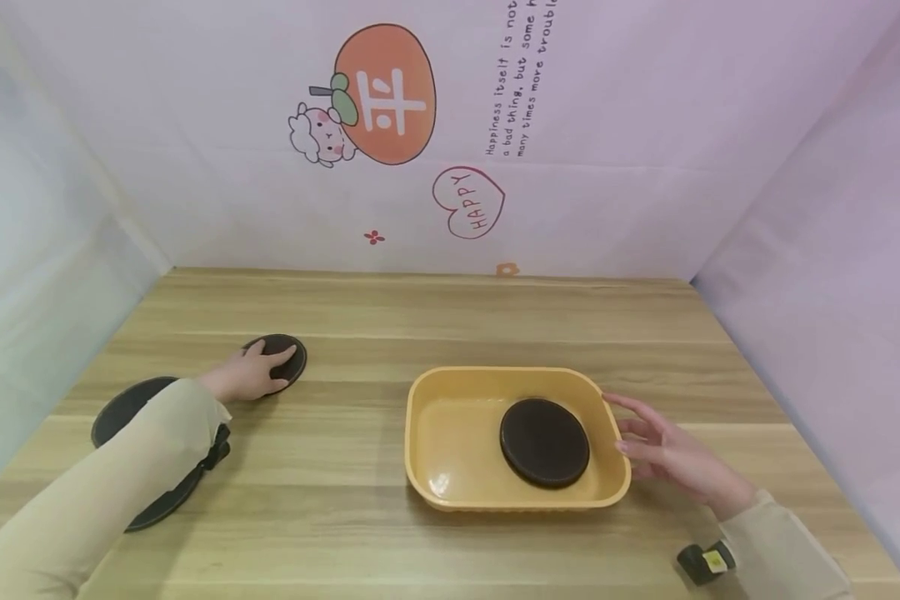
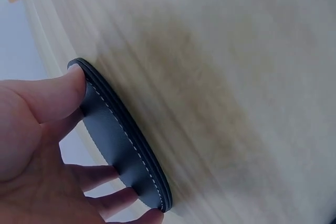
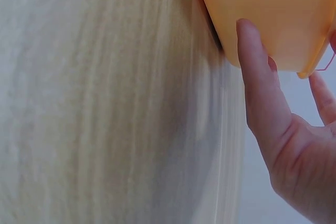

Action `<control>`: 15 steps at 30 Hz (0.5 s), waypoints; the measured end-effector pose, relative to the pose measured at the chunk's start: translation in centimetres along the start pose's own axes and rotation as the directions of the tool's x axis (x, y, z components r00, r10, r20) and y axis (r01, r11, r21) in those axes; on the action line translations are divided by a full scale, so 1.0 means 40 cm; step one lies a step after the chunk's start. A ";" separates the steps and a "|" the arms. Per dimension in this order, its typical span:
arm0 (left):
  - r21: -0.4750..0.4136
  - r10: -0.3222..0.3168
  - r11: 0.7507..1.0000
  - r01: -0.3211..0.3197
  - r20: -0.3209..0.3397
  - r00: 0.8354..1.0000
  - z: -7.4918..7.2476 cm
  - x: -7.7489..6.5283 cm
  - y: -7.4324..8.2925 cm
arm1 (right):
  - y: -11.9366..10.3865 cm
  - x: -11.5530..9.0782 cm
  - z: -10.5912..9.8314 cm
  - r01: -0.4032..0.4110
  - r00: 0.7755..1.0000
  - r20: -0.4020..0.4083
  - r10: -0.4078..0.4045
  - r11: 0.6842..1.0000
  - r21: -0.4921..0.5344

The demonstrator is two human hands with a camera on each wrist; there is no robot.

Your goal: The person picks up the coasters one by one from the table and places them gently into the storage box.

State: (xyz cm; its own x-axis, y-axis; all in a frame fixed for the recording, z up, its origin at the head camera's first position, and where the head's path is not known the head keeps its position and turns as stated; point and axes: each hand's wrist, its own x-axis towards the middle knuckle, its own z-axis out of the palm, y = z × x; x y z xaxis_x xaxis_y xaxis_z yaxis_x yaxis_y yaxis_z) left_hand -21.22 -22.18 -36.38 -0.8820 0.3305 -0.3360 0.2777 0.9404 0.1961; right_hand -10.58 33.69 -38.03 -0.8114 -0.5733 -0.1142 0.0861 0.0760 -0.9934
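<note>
In the head view, my left hand [image 1: 251, 372] spreads over a black round coaster [image 1: 294, 367] at the left of the table. The left wrist view shows the thumb at one edge of this stitched coaster [image 2: 118, 135] and fingertips toward the other, gripping across it. My right hand [image 1: 667, 450] touches the right rim of a yellow plastic basin [image 1: 442, 504], its fingers fairly straight. In the right wrist view, fingers lie against the basin's outer wall [image 3: 273, 3]. Inside the basin, another black round coaster [image 1: 544, 442] leans toward the right side.
A larger black round mat [image 1: 131, 408] lies at the left, partly hidden under my left forearm. The wood-grain table [image 1: 322, 533] ends at a printed white backdrop [image 1: 607, 167], with pale cloth at both sides.
</note>
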 end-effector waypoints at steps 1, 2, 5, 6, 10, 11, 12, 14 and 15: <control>-0.005 0.006 1.000 -0.006 -0.006 1.000 0.001 -0.002 0.005 | 0.001 0.000 -0.001 0.002 1.000 0.001 -0.002 1.000 0.002; -0.001 0.012 1.000 -0.012 -0.011 1.000 0.003 -0.004 0.009 | 0.001 -0.001 -0.001 0.004 1.000 0.003 -0.004 1.000 0.005; 0.019 0.028 0.999 -0.027 -0.023 0.999 0.008 -0.014 0.025 | 0.003 -0.001 -0.003 0.005 1.000 0.003 -0.005 1.000 0.005; 0.031 0.038 0.999 -0.037 -0.031 0.999 0.010 -0.017 0.028 | 0.004 0.000 -0.003 0.004 1.000 0.002 -0.004 1.000 0.005; 0.069 0.062 0.996 -0.058 -0.057 0.996 0.020 -0.022 0.036 | 0.004 0.000 -0.003 0.000 1.000 -0.004 0.000 1.000 -0.002; 0.079 0.064 0.995 -0.059 -0.064 0.996 0.022 -0.024 0.039 | 0.004 -0.001 -0.003 0.000 1.000 -0.005 0.000 1.000 -0.005; 0.086 0.067 0.994 -0.061 -0.069 0.995 0.023 -0.025 0.042 | 0.003 0.000 -0.002 0.001 1.000 -0.005 -0.001 1.000 -0.005; 0.090 0.062 0.994 -0.055 -0.079 0.995 0.025 -0.029 0.050 | 0.003 0.000 -0.002 0.002 1.000 -0.008 -0.002 1.000 -0.007; 0.090 0.060 0.995 -0.052 -0.082 0.995 0.026 -0.030 0.053 | 0.003 0.001 -0.001 0.001 1.000 -0.009 -0.001 1.000 -0.006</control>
State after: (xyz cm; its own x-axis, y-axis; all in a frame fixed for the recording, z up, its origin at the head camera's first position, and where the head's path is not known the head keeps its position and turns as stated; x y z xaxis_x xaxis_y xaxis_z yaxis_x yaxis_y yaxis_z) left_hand -19.15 -20.49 -36.52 -0.8922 0.3784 -0.2467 0.3565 0.9252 0.1297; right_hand -10.63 33.72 -38.14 -0.8167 -0.5657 -0.1134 0.0822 0.0804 -0.9934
